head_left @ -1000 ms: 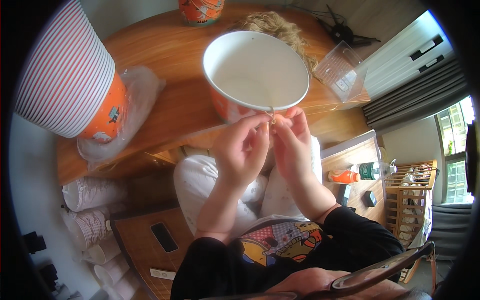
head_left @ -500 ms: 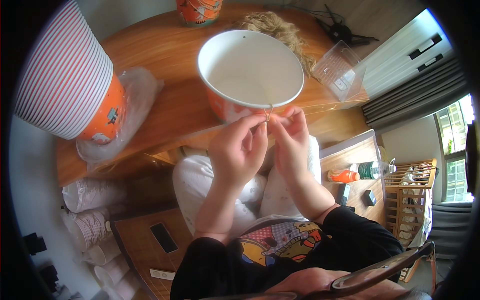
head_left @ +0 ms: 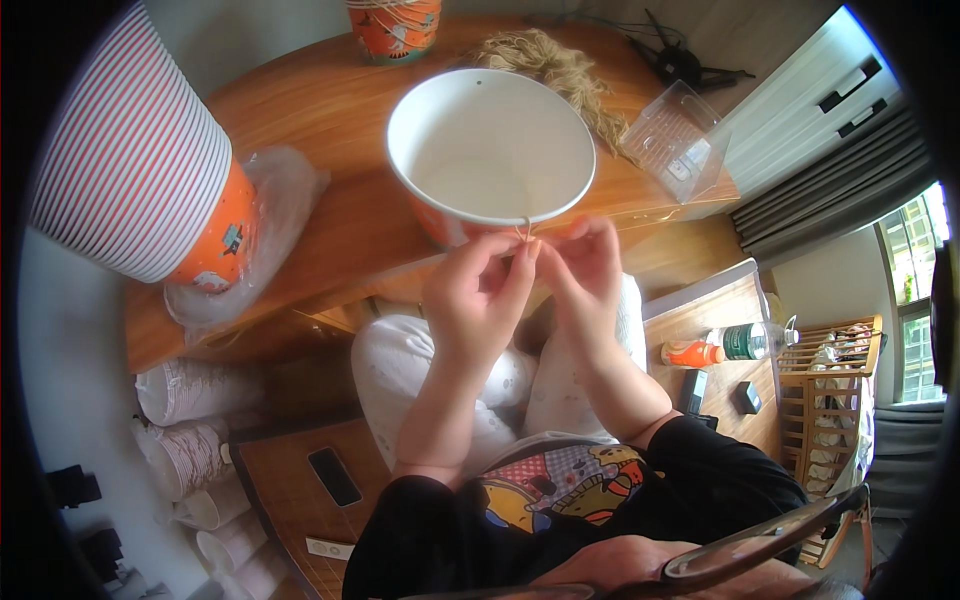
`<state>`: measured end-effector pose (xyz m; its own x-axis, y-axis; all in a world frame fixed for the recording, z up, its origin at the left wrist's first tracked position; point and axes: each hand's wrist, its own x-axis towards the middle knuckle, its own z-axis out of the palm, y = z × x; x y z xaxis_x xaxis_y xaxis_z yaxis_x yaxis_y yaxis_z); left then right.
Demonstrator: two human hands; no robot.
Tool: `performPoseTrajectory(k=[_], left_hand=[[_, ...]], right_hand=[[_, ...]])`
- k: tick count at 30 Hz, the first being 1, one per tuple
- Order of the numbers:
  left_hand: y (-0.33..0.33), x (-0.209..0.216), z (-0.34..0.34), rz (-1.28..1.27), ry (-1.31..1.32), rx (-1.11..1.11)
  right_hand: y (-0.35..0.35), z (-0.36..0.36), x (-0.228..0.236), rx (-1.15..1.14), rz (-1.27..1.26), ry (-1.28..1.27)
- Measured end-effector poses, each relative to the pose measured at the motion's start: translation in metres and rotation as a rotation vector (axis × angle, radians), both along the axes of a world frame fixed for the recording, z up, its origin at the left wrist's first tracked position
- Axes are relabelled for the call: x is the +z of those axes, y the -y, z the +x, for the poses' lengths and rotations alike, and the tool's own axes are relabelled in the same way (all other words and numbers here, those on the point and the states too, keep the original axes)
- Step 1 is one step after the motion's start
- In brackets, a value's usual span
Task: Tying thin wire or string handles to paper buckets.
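Note:
A large orange paper bucket with a white inside and rim stands near the table's front edge, its mouth tipped toward me. A thin tan cord loops over the near rim. Just below that rim, my left hand pinches the cord between thumb and forefinger. My right hand meets it there, thumb and forefinger pressed together on the cord, the other fingers curled. The fingertips of both hands touch or nearly touch. Where the cord ends lie between them is too small to make out.
At left, a tall stack of orange buckets rests on clear plastic. Behind are a tan cord bundle, another patterned bucket and a clear plastic box. Bottles stand right; a phone lies lower left.
The bucket appears slightly lower and further left in the picture, and the cord loop at its rim looks smaller. Both hands stay pinched at the same spot.

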<state>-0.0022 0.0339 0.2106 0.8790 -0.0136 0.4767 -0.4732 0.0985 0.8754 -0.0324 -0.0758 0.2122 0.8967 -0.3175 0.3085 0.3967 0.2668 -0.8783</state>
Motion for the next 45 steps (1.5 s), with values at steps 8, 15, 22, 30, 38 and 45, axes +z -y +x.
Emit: performPoseTrajectory(k=[8,15,22,30,38,45], left_hand=[[-0.003,0.003,-0.002,0.034,-0.060,0.026],[-0.005,-0.003,0.000,0.031,-0.109,-0.035],[-0.012,0.007,0.000,-0.229,-0.428,-0.271],[-0.020,0.001,-0.003,-0.465,-0.469,-0.481],[-0.023,-0.005,-0.006,-0.507,-0.483,-0.465],[-0.020,-0.006,-0.004,-0.399,-0.412,-0.419]], right_hand=[[0.002,-0.001,0.033,-0.286,-0.640,0.076],[-0.002,0.012,0.036,-0.406,-0.763,0.047],[-0.003,0.008,0.044,-0.239,-0.587,-0.031],[0.011,-0.009,0.029,-0.307,-0.615,0.380],[0.001,-0.011,0.029,-0.494,-1.081,0.464],[0.002,-0.011,0.024,-0.575,-1.079,0.406]])
